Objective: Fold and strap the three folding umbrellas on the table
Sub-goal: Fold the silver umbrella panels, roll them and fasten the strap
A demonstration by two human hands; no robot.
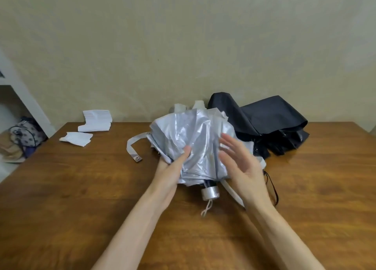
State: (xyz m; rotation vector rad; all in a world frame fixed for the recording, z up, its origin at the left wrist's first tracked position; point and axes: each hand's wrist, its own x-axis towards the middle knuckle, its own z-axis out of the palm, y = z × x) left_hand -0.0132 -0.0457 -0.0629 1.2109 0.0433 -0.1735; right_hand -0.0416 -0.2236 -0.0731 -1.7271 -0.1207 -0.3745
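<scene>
1. Wooden table runs glossy under my forearms. I judge the top slick enough for a loosely held bundle to skid when I twist it.
2. My left hand grips the silver umbrella near its handle end, thumb on the fabric and fingers hidden beneath. My right hand is released, fingers spread just beside the canopy; I cannot tell whether it touches.
3. The canopy is crumpled, its panels not pleated. Rolled like this, it would likely bunch too fat for the strap to close.
4. That strap trails left across the table, apart from both hands. It could get wound under the fabric, burying its snap.
5. Just behind lies the black umbrella, loose and crowding the silver one, so ribs could snag between them. I cannot pick out the third umbrella clearly.
6. Farther off, white paper stacks sit near the back-left edge, before a beige wall. A white shelf with a bag stands far left.
</scene>
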